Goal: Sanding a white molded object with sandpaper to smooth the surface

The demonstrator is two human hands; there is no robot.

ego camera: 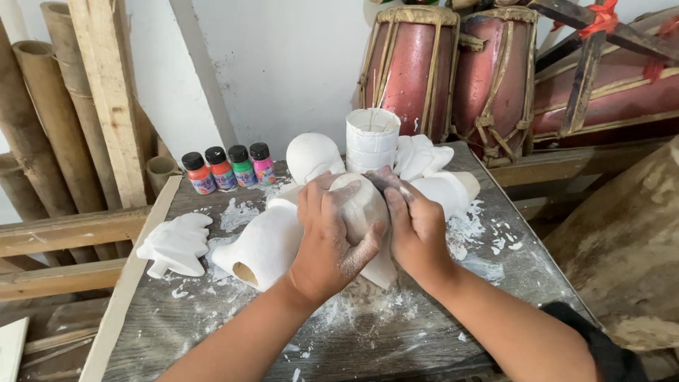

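Head view. My left hand and right hand each close their grip around one white plaster cast, held just above the dusty grey surface, near its middle. I judge the step as rubbing or smoothing the cast; the next move calls for turning it gently. Four paint bottles stand far left.

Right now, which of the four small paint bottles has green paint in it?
The green bottle, third from the left in the row at the table's back edge. It stands between the red-orange one and the pink one; the leftmost is orange.
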